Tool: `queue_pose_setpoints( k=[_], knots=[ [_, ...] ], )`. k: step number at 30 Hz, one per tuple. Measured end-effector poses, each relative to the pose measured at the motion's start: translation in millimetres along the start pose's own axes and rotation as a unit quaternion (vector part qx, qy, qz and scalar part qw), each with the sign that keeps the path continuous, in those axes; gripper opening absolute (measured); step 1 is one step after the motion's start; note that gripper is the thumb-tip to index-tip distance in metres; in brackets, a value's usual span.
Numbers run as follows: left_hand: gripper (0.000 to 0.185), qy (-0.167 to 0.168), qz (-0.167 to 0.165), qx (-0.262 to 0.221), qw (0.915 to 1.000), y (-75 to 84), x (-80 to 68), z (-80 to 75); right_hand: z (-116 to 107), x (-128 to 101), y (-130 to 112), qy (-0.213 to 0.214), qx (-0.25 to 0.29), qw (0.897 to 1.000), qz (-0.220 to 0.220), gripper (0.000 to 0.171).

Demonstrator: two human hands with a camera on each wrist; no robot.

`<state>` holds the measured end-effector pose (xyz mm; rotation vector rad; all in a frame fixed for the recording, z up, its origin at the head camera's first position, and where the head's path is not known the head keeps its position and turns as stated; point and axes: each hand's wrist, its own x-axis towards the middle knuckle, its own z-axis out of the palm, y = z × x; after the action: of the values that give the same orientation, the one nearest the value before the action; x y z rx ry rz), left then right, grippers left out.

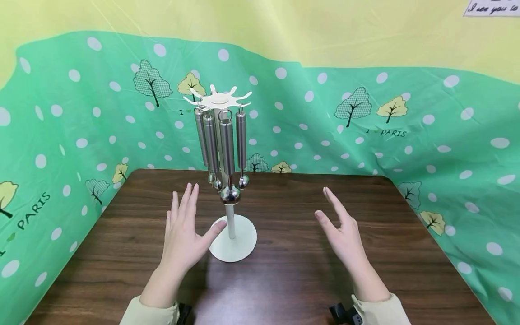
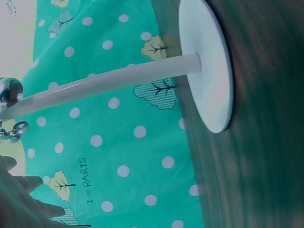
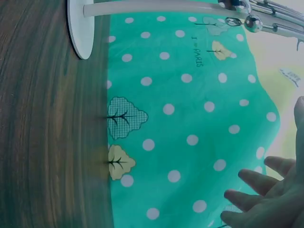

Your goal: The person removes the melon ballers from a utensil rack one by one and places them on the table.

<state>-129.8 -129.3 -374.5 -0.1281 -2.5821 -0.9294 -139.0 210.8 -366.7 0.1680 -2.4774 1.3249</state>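
A white stand [image 1: 231, 246] with a round base, a thin pole and a spoked top stands upright left of the table's middle. Several steel-handled utensils [image 1: 227, 149] with shiny rounded ends hang from the spokes; their exact kind is unclear. My left hand [image 1: 184, 239] is just left of the stand, fingers straight and thumb spread. In the head view its thumb overlaps the base's edge, and whether they touch I cannot tell. Well to the right of the stand, my right hand [image 1: 345, 234] hovers with extended fingers and holds nothing.
The dark wood-grain table [image 1: 292, 280] reaches back to a green cloth [image 1: 284, 117] with white dots and printed trees, which hangs behind and along both sides. A paper with handwriting [image 1: 493, 8] is at the upper right.
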Motion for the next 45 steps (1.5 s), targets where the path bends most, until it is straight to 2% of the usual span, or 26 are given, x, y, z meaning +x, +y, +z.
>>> queue_pose_setpoints(
  k=[6,11,21,31,37,45],
  knots=[
    [0.095,0.039,0.027,-0.026,0.9985,4.0,6.2,-3.0,6,6,-10,0.017,0.038,0.999,-0.027,0.05],
    [0.092,0.065,0.047,-0.041,0.996,8.0,11.8,-7.4,13,13,-19,0.006,0.087,0.995,-0.047,0.046],
    [0.086,0.112,0.088,-0.075,0.987,17.2,24.1,-21.8,19,24,-38,-0.011,0.126,0.99,-0.069,0.041],
    [0.086,0.129,0.124,-0.094,0.9793,28.7,41.8,-41.3,23,32,-64,-0.048,0.181,0.98,-0.065,0.037],
    [0.093,0.15,0.153,-0.104,0.9713,36.6,51.7,-47.2,23,38,-79,-0.064,0.19,0.977,-0.067,0.037],
    [0.092,0.168,0.176,-0.102,0.9645,44.2,59.8,-52.8,24,41,-89,-0.076,0.191,0.977,-0.061,0.038]
  ],
)
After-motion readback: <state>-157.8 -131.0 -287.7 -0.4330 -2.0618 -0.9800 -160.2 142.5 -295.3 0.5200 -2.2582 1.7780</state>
